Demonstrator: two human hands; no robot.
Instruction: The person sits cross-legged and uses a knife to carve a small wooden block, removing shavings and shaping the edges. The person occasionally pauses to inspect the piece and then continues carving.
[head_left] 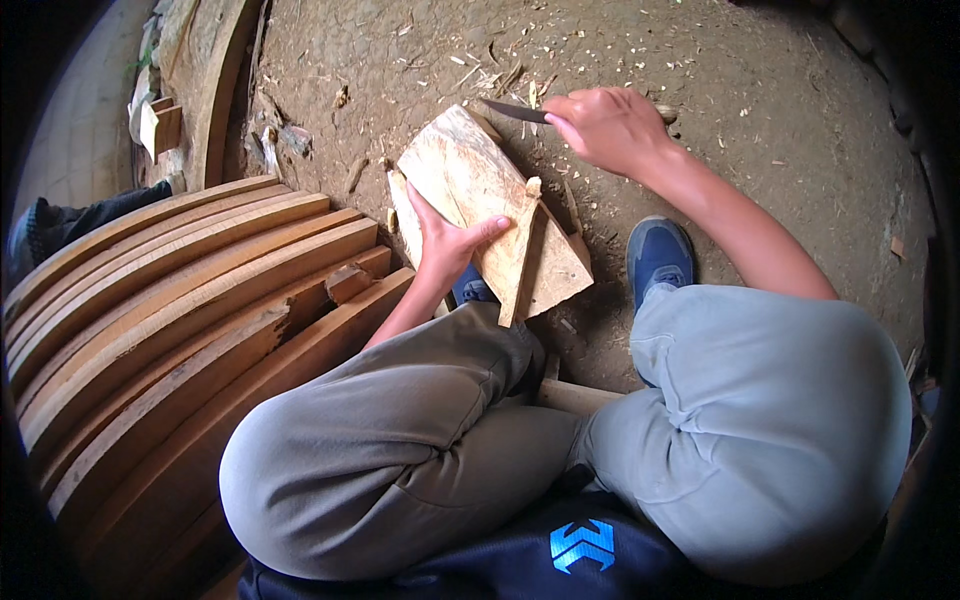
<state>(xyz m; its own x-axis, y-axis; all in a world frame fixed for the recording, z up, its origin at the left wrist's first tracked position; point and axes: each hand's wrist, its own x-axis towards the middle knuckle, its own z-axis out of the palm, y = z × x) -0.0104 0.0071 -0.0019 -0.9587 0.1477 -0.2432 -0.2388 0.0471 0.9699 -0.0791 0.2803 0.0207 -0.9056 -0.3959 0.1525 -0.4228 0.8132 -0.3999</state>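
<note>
My left hand [449, 238] grips a pale, roughly hewn piece of wood [462, 165] by its near left side, the thumb lying across its face. The piece stands tilted in front of my left foot, against a squared wooden block [553, 268]. Its right edge is ragged, with a small knob at the top. Beyond its upper right corner, my right hand [612, 128] is closed around the handle of a knife [516, 110]. The handle is mostly hidden in my fist. The dark blade points left and is apart from the wood.
Long sawn planks [180, 290] lie stacked along my left side. Wood chips [510, 80] litter the dirt floor [760, 110] ahead. A small cut block [160, 130] is at the far left, near another person's dark shoe [38, 235]. My blue shoe [661, 258] stands right of the wood.
</note>
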